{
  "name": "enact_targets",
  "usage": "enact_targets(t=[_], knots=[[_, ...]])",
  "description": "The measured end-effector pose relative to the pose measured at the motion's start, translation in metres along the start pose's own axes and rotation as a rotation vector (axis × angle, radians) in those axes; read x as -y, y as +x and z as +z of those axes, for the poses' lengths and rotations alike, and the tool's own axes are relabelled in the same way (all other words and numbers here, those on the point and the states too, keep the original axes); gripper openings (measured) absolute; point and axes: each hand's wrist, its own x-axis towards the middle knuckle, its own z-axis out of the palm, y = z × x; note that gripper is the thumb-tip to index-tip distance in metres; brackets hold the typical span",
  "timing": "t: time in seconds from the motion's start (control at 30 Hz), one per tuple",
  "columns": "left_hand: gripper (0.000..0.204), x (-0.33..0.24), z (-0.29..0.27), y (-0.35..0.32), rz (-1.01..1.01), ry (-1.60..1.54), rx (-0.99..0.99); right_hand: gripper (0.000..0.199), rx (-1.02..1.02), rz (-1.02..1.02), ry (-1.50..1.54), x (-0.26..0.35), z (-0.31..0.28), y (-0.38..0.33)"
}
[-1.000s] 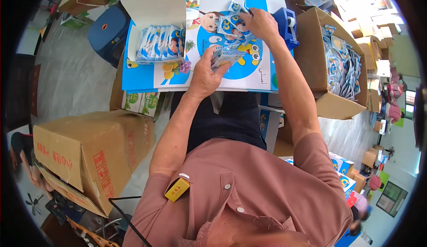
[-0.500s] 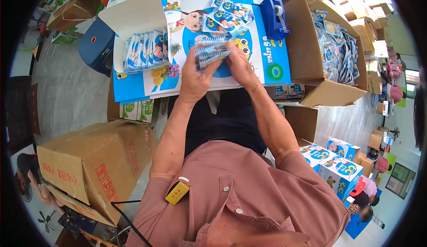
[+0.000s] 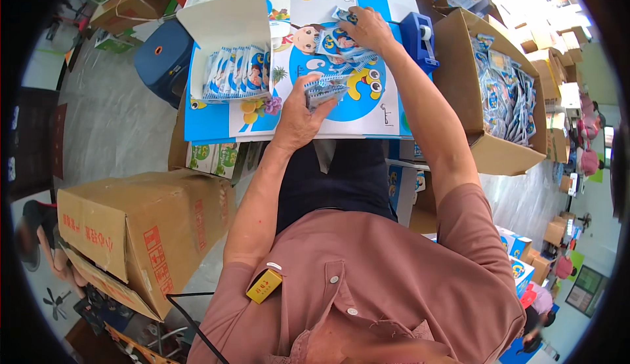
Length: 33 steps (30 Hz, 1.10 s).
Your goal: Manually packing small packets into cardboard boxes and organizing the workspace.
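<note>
My left hand (image 3: 300, 120) is closed round a small stack of blue-and-white sachets (image 3: 326, 91), held above the near part of the printed table top. Farther off, my right hand (image 3: 371, 31) bends its fingers over a loose sachet (image 3: 342, 14) at the far end of a pile. More sachets of the pile (image 3: 340, 42) lie under and beside that hand, on the printed board (image 3: 367, 111). To the left stands an open white display box (image 3: 225, 20), its lid raised, with a row of sachets (image 3: 237, 72) upright inside.
A blue tape dispenser (image 3: 420, 41) stands at the board's right edge. Beyond it is a carton (image 3: 453, 69) full of loose sachets (image 3: 505, 92). A blue stool (image 3: 159, 62) is at the left, and a large brown carton (image 3: 151, 233) sits below it.
My right hand has left the stack and moved up and away to the loose pile. My left hand keeps the stack. The whole view has shifted slightly.
</note>
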Motion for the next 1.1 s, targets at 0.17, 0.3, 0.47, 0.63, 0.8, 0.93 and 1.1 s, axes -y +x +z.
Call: enact_targets(t=[0.17,0.3,0.47,0.63,0.8,0.93,1.1], knots=[[0.049,-0.014,-0.001,0.001,-0.087,-0.105,0.037,0.050,-0.049,0.044,0.112,0.005,-0.013,-0.016],[0.046,-0.022,-0.004,0.003,-0.161,-0.245,0.087,0.038,-0.261,0.059,0.506,-0.021,-0.037,-0.037],[0.054,-0.018,-0.011,0.003,-0.038,-0.167,0.163,0.030,0.024,-0.146,1.124,-0.006,-0.045,-0.127],[0.078,-0.020,0.007,0.002,0.126,-0.079,0.006,0.032,0.126,0.032,1.652,0.050,0.029,-0.151],[0.087,-0.018,-0.005,-0.001,-0.028,-0.101,0.122,0.045,-0.159,-0.089,1.299,0.082,0.015,-0.148],[0.086,-0.026,0.000,-0.002,-0.025,-0.119,0.172,0.052,0.013,0.069,1.705,0.084,0.018,-0.157],[0.077,-0.022,0.003,-0.005,0.031,-0.213,0.040,0.062,-0.354,0.087,1.447,0.108,0.022,-0.144]])
